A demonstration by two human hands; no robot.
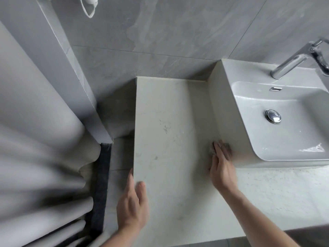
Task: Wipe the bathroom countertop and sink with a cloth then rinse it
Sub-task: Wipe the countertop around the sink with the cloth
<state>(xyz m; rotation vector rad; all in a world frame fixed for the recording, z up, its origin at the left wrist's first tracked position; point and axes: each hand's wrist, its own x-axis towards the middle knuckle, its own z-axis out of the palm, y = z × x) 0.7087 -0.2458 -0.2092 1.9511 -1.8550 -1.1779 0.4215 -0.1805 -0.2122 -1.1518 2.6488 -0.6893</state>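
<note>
Resting flat at the bench's [169, 139] left front edge, the left hand [132, 202] is idle, while the cloth [226, 148] is pressed under the right hand's [221, 166] straight fingers against the sink's [229, 111] left wall.

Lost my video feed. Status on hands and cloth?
Right hand presses cloth flat beside sink. Left hand holds countertop edge. Nothing in the way.
</note>
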